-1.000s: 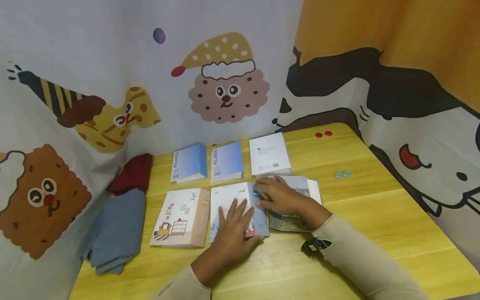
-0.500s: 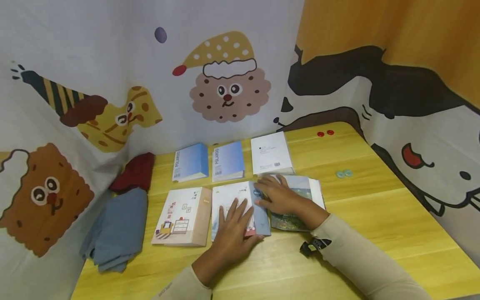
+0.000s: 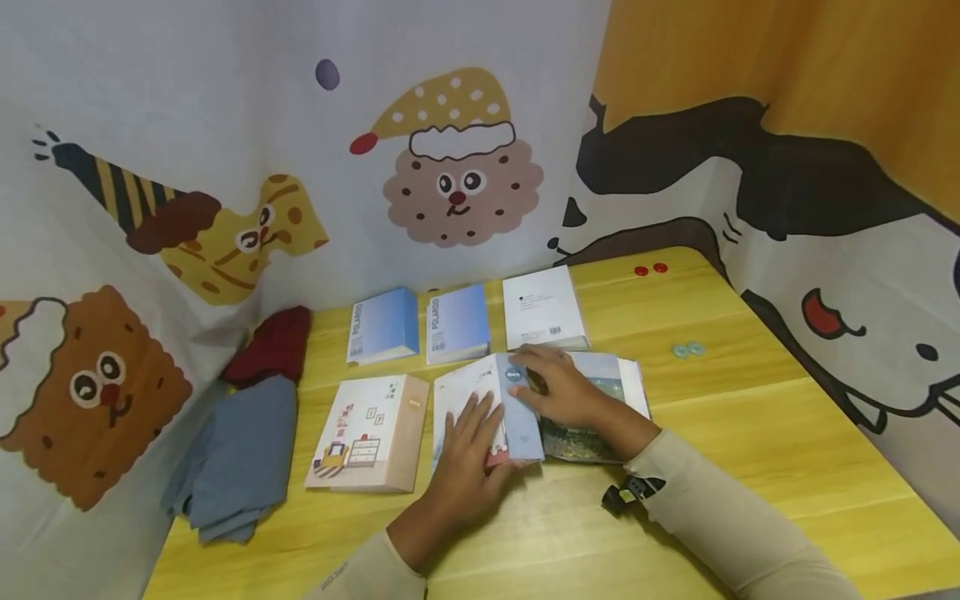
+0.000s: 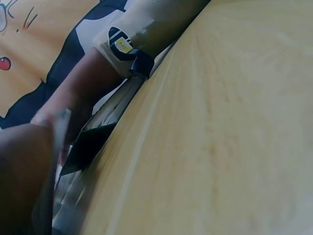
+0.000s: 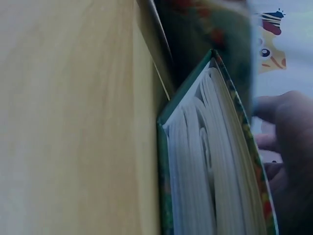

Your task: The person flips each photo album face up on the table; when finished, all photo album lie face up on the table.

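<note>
In the head view, my left hand (image 3: 468, 454) lies with extended fingers over the white cover of an illustrated photo album (image 3: 463, 385); its thumb is near the lower edge. My right hand (image 3: 566, 387) holds the album's blue spine between thumb and curled fingers, and that side is tipped up from the table. Under the right wrist lies a landscape-covered photo album (image 3: 581, 442). The right wrist view shows this green-edged album (image 5: 210, 156) end on, its pages bulging, with the right fingers (image 5: 288, 117) beyond. My left hand (image 4: 24, 171) is dark and partly cropped in the left wrist view.
To the left lies a peach-spined album (image 3: 360, 433). Two blue albums (image 3: 382, 325) and a white one (image 3: 543, 308) form the back row. Folded grey cloth (image 3: 240, 454) and dark red cloth (image 3: 270, 346) sit left. Red buttons (image 3: 650, 270) and green buttons (image 3: 687, 350) lie right.
The illustrated album's spine side has risen from the table and the album has shifted slightly right. The right fingers have moved up with the spine; the left hand stays on the cover.
</note>
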A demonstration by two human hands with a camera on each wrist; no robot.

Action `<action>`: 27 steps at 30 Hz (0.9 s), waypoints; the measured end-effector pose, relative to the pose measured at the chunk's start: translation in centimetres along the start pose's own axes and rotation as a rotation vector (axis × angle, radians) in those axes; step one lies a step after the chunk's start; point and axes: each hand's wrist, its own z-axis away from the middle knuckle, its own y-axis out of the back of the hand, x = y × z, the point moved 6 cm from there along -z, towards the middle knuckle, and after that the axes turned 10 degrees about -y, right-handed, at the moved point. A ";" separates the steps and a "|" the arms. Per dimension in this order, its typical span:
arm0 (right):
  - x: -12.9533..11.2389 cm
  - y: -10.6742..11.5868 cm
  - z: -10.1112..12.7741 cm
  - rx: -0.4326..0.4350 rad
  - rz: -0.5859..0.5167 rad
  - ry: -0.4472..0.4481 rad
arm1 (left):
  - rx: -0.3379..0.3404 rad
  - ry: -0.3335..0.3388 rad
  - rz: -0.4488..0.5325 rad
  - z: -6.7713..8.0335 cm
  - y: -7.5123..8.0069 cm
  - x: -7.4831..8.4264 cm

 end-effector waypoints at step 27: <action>-3.5 0.4 1.4 -0.152 -0.443 0.255 | 0.276 -0.215 0.485 0.0 1.2 0.1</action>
